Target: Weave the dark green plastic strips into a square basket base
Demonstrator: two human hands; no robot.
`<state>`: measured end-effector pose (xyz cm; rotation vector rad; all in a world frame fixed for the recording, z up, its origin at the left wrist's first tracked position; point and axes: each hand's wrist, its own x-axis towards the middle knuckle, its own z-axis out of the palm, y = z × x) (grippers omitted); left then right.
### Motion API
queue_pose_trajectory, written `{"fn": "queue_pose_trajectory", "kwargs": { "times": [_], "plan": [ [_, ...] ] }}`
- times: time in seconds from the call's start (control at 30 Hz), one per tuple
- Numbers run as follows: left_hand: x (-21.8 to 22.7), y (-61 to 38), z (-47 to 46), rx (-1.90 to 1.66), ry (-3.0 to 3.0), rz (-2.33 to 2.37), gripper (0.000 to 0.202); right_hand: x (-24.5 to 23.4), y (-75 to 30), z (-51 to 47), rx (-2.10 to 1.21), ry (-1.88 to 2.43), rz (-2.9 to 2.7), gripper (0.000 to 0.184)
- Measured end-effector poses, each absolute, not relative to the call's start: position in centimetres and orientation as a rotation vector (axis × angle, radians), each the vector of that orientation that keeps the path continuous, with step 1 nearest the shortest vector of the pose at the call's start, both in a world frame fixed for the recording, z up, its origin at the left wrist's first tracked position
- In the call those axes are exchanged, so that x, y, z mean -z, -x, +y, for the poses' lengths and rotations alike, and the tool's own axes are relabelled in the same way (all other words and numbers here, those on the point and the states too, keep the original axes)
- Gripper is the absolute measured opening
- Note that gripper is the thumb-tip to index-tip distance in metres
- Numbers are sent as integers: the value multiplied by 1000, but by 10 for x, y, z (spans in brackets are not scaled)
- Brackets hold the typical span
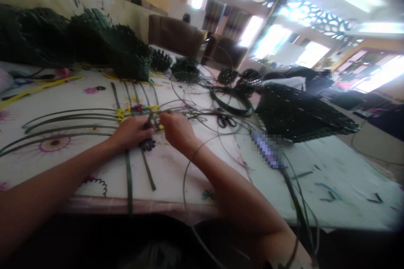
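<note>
Dark green flat weaving strips [128,178] lie crossed on the flowered tablecloth, some running toward me and others fanning out to the left. Where they cross, yellow ties [120,114] and a bit of red [137,109] show at the far side of my hands. My left hand [134,131] is closed on the strips at the near edge of this crossing. Close beside it, my right hand [176,129] has its fingers pinched on a green strip. The exact spot between the fingertips is partly hidden and blurred.
Black-handled scissors [226,122] and a coil of green strip [233,103] lie beyond my right hand. A dark woven basket [299,111] stands to the right, near a purple pixelated object [267,150]. Dark woven baskets [126,50] line the back left. Loose strips loop across my right arm.
</note>
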<state>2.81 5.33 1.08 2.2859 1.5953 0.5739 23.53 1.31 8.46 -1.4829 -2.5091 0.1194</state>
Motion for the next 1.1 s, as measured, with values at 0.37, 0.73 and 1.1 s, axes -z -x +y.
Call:
{"fn": "queue_pose_trajectory", "kwargs": {
  "times": [0.37, 0.73, 1.1],
  "plan": [
    [-15, -31, 50, -583, -2323, 1601, 28, -98, -246, 21, -252, 1407, -2214, 50],
    [-15, -28, 53, -591, -2284, 1560, 37, -90, -254, 29, -49, 1358, -2841, 35],
    [-12, -23, 56, -690, -2156, 1474, 44, -64, -256, 47, -175, 1325, -2722, 36]
  ]
}}
